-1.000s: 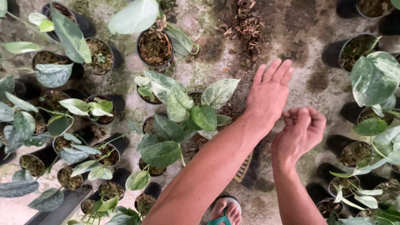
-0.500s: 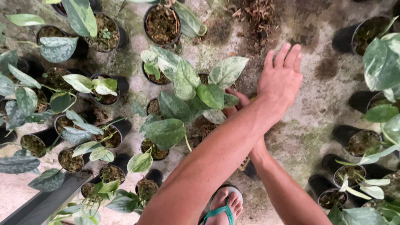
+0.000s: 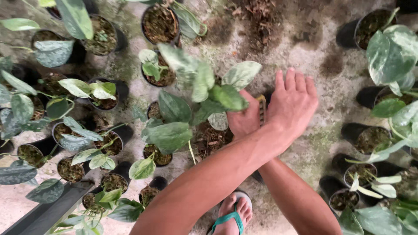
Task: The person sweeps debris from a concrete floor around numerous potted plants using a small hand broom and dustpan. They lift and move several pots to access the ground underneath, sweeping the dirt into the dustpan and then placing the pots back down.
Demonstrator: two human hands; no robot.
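Over a damp, mossy concrete floor (image 3: 305, 52) crowded with small black round pots, seen from above, a person's two bare forearms cross. The left hand (image 3: 292, 106) reaches from lower left, flat and palm down, fingers straight and pressed side by side, hovering over bare floor. Beneath that forearm, the right hand (image 3: 243, 122) is curled closed around a tan ribbed strip (image 3: 262, 109), of which only one short edge shows; what it is cannot be told. This hand sits just beside a variegated potted plant (image 3: 204, 93), whose broad green and cream leaves spread over its soil (image 3: 211, 140). More pots of similar speckled foliage fill the left side (image 3: 93, 93) and the right edge (image 3: 370, 30). A foot in a teal sandal (image 3: 235, 213) stands at the bottom, and a grey metal rail (image 3: 52, 209) crosses the lower left corner. Dry leaf litter (image 3: 261, 13) lies at the top. No packages, labels, tags or signs show anywhere; the pots are plain. As a judgement of risk: the crossed arms hang close over the leaves, so a sweep of the forearm could bend or snap a stem, the light pots could tip if nudged, and the slick floor could let the sandal slip.
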